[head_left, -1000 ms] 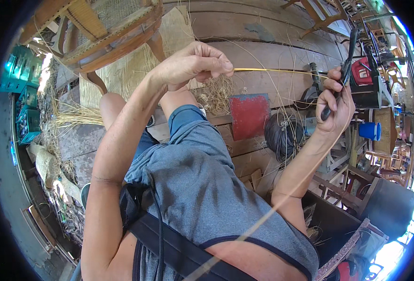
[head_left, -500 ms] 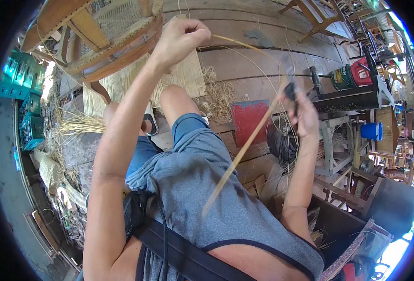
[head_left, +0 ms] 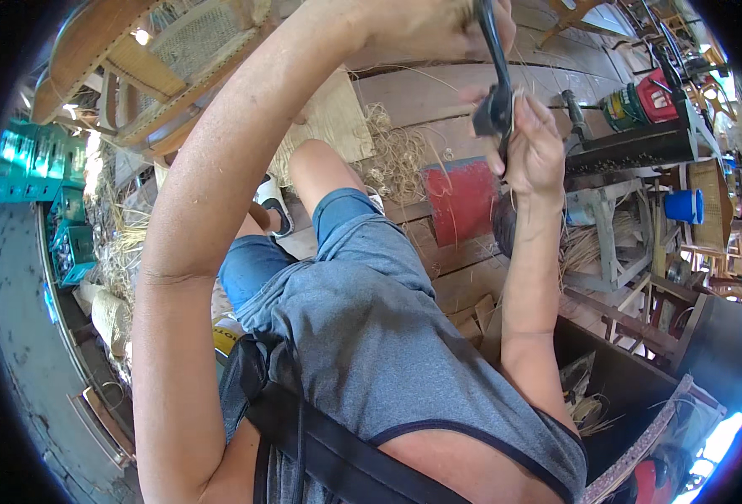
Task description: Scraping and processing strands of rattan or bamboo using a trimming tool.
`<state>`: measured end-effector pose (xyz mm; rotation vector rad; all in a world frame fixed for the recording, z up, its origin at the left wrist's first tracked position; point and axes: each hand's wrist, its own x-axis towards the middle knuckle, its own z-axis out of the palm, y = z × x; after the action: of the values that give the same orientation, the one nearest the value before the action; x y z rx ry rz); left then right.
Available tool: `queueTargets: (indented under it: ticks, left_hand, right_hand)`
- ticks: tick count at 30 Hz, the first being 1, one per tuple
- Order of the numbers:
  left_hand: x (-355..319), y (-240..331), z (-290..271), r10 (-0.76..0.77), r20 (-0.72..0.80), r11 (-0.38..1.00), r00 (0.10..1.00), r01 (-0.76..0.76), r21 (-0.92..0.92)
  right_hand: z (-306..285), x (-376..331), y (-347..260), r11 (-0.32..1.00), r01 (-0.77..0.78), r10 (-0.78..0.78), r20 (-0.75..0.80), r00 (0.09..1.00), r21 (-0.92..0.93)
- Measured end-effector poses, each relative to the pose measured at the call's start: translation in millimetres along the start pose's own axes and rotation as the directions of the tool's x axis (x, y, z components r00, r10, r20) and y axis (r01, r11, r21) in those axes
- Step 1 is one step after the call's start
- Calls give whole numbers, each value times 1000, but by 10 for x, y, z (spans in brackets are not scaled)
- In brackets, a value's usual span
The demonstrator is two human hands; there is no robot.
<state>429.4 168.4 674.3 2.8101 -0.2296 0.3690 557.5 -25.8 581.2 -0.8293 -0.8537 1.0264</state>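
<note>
My left hand (head_left: 442,27) is at the top edge, partly cut off, its fingers curled; what they hold is hidden. Close below it, my right hand (head_left: 535,149) is raised with its fingers closed on a black tool (head_left: 494,112). The tool has a dark, long, curved part reaching up past my left hand; its exact kind is unclear. Thin pale strands show beside the right fingers, too fine and blurred to follow. The long flat cane strip seen earlier cannot be made out now.
A wooden chair with woven cane (head_left: 207,59) stands at upper left. Beyond my knees lie a pale board (head_left: 329,126), tangled cane shavings (head_left: 396,160) and a red panel (head_left: 465,202). At right are a dark bench (head_left: 631,155), a blue bucket (head_left: 683,206) and a grey wooden stand (head_left: 610,244).
My left hand has moved up and right, close to my right hand. The right hand has risen slightly, still holding the black tool. The flat cane strip has left the space before my chest.
</note>
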Motion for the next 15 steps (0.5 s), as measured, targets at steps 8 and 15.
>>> queueTargets:
  ticks: [8,15]
  left_hand:
    - [-420,289,651,-625,-320,514,712,68,-855]
    - [-2136,-383,35,-737,-234,619,634,493,-611]
  right_hand:
    - [117,722,-246,937,233,-248,27,968,260]
    - [-863,1101,-1424,926,294,-305,12,952,237]
